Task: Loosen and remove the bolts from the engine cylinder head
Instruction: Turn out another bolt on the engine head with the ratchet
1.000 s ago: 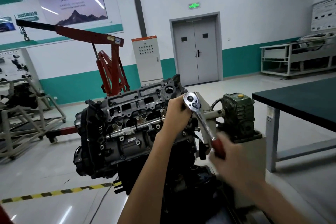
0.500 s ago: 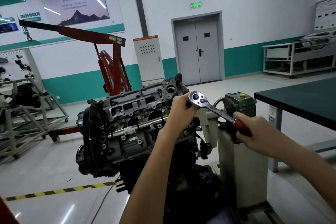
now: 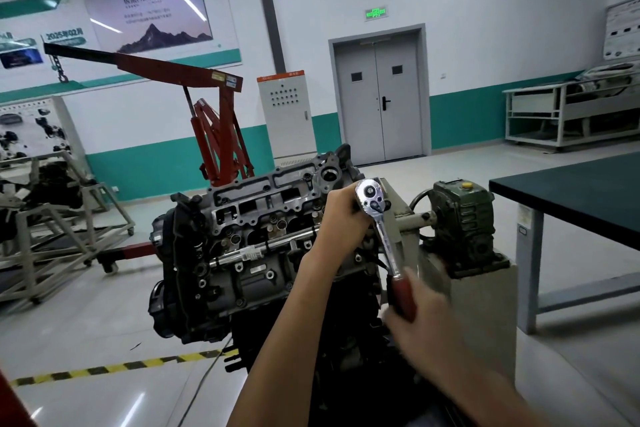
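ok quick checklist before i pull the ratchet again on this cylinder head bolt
1. Left hand bracing the ratchet at its head: ok, it grips there.
2. Right hand on the red handle: ok, wrapped round it, though blurred.
3. Socket seated square on the bolt: cannot tell, hidden behind the left hand.
4. Handle's swing clear of the stand post: cannot tell, the post sits close behind it.
5. Bolt already loose in the cylinder head: cannot tell.
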